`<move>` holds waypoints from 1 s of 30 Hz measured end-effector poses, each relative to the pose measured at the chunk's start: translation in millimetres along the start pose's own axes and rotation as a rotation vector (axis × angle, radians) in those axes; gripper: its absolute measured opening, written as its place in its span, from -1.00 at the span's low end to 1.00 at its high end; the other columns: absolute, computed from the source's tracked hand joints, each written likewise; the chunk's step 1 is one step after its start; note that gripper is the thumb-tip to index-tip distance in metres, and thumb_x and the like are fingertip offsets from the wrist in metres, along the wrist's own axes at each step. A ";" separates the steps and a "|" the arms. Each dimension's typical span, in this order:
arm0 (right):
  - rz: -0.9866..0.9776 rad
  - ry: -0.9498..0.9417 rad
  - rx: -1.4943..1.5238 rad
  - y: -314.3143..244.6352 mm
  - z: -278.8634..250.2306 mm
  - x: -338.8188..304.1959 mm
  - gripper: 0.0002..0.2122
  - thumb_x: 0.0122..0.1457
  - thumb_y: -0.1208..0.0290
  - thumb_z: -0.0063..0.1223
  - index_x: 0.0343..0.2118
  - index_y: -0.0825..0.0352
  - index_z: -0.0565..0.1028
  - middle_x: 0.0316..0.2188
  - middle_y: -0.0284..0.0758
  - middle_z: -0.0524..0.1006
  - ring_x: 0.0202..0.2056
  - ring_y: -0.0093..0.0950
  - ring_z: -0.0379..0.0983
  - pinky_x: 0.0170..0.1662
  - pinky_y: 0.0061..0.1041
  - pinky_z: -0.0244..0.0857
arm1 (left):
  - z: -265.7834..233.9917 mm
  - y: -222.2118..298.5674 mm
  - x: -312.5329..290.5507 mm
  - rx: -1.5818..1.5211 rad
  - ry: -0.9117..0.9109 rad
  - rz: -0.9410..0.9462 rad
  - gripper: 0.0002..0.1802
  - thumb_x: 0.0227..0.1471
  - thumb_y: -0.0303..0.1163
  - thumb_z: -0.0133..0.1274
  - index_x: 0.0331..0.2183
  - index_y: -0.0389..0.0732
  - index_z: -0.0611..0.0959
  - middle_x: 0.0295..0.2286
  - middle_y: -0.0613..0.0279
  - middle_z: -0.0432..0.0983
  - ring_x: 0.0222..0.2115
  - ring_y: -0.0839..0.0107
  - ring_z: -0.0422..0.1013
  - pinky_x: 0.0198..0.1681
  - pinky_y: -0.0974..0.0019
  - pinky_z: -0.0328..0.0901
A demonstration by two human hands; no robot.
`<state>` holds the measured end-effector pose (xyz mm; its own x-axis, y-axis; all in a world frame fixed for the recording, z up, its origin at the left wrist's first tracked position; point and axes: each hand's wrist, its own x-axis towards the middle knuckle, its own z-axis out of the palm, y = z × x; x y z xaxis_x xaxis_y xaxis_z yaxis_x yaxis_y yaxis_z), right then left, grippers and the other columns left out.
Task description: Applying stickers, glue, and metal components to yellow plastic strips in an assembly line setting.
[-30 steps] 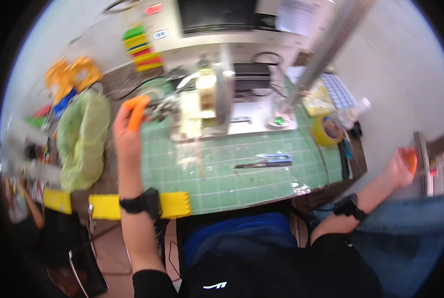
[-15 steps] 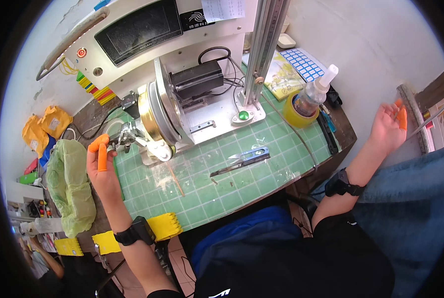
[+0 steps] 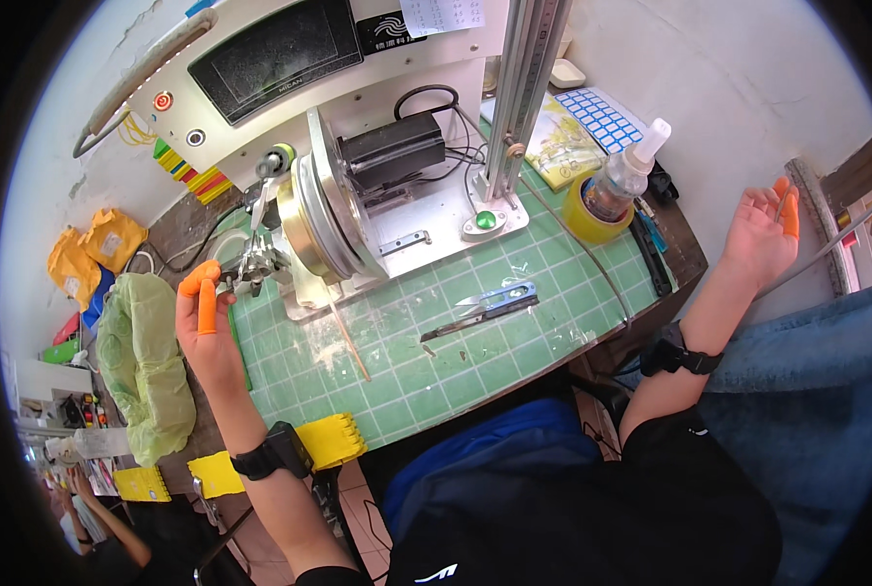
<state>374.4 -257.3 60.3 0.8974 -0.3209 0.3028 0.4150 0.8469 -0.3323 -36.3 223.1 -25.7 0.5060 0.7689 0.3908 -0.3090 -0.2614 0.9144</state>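
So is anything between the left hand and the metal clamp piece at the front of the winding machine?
Nothing visible. The left hand is already at the metal clamp piece, orange-capped fingertips right beside it; whether they touch it is unclear. The thin rod lies off to the right.

This is a small workshop bench, shown by a benchtop winding machine (image 3: 348, 186) with buttons and screen standing on a green gridded cutting mat (image 3: 436, 342), with thread snips (image 3: 485, 308), a tape roll (image 3: 592, 210) and parts bags (image 3: 94, 254) around.
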 end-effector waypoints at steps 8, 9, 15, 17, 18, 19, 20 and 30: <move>0.036 -0.046 -0.021 5.5 8.2 -6.7 -0.75 0.27 0.58 -0.01 0.00 0.46 0.44 -0.05 -0.17 0.49 -0.30 -0.42 0.39 -0.19 -0.43 0.35 | -4.5 -2.5 1.0 -0.037 -0.019 0.006 -0.73 0.33 -0.47 -0.07 0.01 -0.24 0.59 0.02 0.26 0.50 -0.04 0.52 0.38 -0.03 0.36 0.27; 0.052 -0.056 -0.024 6.4 9.8 -8.2 -0.74 0.27 0.58 -0.01 0.01 0.47 0.44 -0.06 -0.17 0.50 -0.30 -0.43 0.39 -0.20 -0.43 0.35 | -4.2 -2.5 1.2 -0.037 -0.020 0.007 -0.73 0.33 -0.47 -0.07 0.01 -0.24 0.59 0.02 0.26 0.50 -0.04 0.52 0.38 -0.03 0.36 0.27; 0.048 -0.094 -0.045 10.9 14.0 -12.1 -0.74 0.29 0.56 -0.03 0.02 0.47 0.44 -0.08 -0.18 0.53 -0.34 -0.46 0.35 -0.23 -0.47 0.31 | -2.7 -2.0 0.9 -0.025 -0.018 -0.001 -0.73 0.33 -0.47 -0.07 0.01 -0.24 0.60 0.02 0.26 0.51 -0.03 0.51 0.39 -0.03 0.36 0.27; 0.039 -0.096 -0.053 11.3 16.5 -13.6 -0.74 0.29 0.56 -0.03 0.02 0.47 0.44 -0.09 -0.18 0.53 -0.35 -0.47 0.34 -0.24 -0.48 0.30 | -2.1 -2.3 1.1 -0.030 -0.022 0.000 -0.73 0.33 -0.46 -0.07 0.01 -0.24 0.60 0.02 0.26 0.51 -0.03 0.51 0.39 -0.03 0.36 0.27; 0.030 -0.099 -0.061 11.5 17.4 -13.8 -0.74 0.29 0.55 -0.03 0.02 0.47 0.44 -0.09 -0.18 0.54 -0.36 -0.48 0.33 -0.25 -0.49 0.29 | -2.0 -2.1 1.2 -0.030 -0.022 0.001 -0.73 0.33 -0.46 -0.07 0.01 -0.24 0.60 0.02 0.26 0.51 -0.03 0.51 0.39 -0.03 0.36 0.27; 0.030 -0.099 -0.061 11.4 17.7 -13.8 -0.74 0.29 0.55 -0.03 0.02 0.47 0.44 -0.09 -0.18 0.54 -0.36 -0.48 0.33 -0.25 -0.49 0.29 | -1.8 -2.1 1.4 -0.033 -0.022 0.000 -0.73 0.33 -0.46 -0.07 0.01 -0.24 0.60 0.02 0.26 0.51 -0.03 0.52 0.39 -0.03 0.36 0.27; 0.029 -0.115 -0.066 11.2 17.7 -13.8 -0.74 0.29 0.55 -0.04 0.01 0.47 0.44 -0.09 -0.19 0.54 -0.36 -0.49 0.33 -0.24 -0.49 0.29 | -1.7 -2.2 1.7 -0.036 -0.022 0.000 -0.73 0.33 -0.46 -0.07 0.01 -0.24 0.60 0.02 0.26 0.51 -0.03 0.52 0.39 -0.03 0.36 0.27; 0.060 -0.201 -0.086 14.7 14.3 -15.1 -0.74 0.28 0.55 0.00 0.02 0.46 0.45 -0.11 -0.20 0.56 -0.38 -0.51 0.34 -0.24 -0.50 0.27 | -0.2 -1.4 0.3 -0.053 -0.010 0.010 -0.75 0.34 -0.47 -0.04 -0.01 -0.27 0.59 -0.01 0.24 0.52 -0.08 0.52 0.41 -0.10 0.40 0.30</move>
<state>364.8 -233.9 63.6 0.8765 -0.1732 0.4491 0.3809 0.8200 -0.4272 -35.9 223.8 -26.9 0.5106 0.7606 0.4008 -0.3561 -0.2373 0.9038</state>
